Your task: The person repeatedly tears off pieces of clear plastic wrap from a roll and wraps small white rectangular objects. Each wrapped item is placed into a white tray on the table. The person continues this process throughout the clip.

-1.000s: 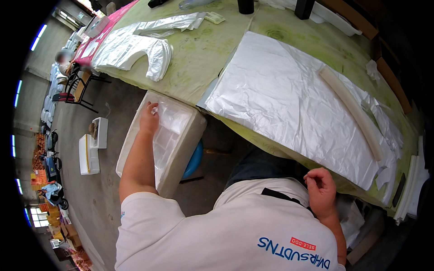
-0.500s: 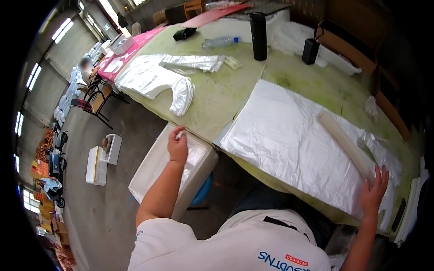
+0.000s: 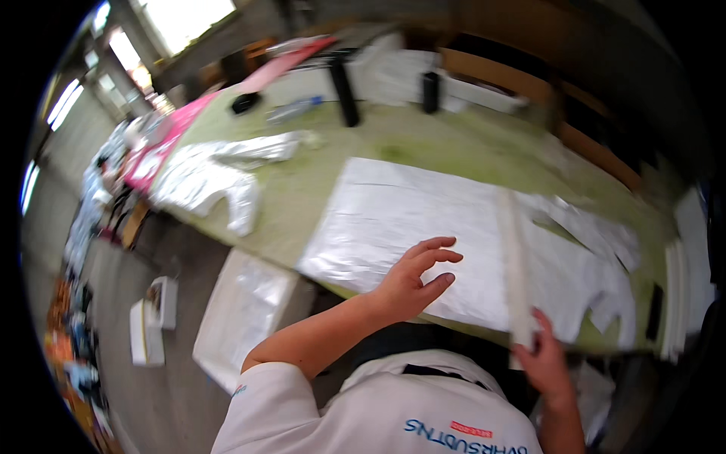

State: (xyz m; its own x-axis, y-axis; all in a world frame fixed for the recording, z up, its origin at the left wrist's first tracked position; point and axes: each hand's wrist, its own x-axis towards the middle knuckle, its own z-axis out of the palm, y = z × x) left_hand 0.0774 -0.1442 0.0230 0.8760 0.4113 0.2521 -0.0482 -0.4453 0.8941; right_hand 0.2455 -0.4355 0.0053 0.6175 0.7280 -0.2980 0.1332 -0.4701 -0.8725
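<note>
A stack of thin, shiny white plastic sheets (image 3: 423,219) lies flat on the green-covered table. Sleeve-like parts (image 3: 597,234) extend at its right end. Across the sheets rests a long, pale flat strip (image 3: 516,265). My right hand (image 3: 543,359) grips the near end of this strip at the table's front edge, thumb and fingers on either side of it. Over the front part of the sheets hovers my left hand (image 3: 412,281), its fingers apart and nothing in it. Motion blurs the view somewhat.
Another white plastic piece (image 3: 208,178) lies at the table's left. Behind stand a black cylinder (image 3: 344,91), a smaller black object (image 3: 430,92) and a clear bottle (image 3: 293,110). A white foam box (image 3: 219,325) stands beside the table's front edge. Cardboard boxes (image 3: 495,64) line the back.
My left hand has moved right from above the foam box to over the sheets; the small white bit in it is gone. My right hand has shifted the strip left and turned it straighter.
</note>
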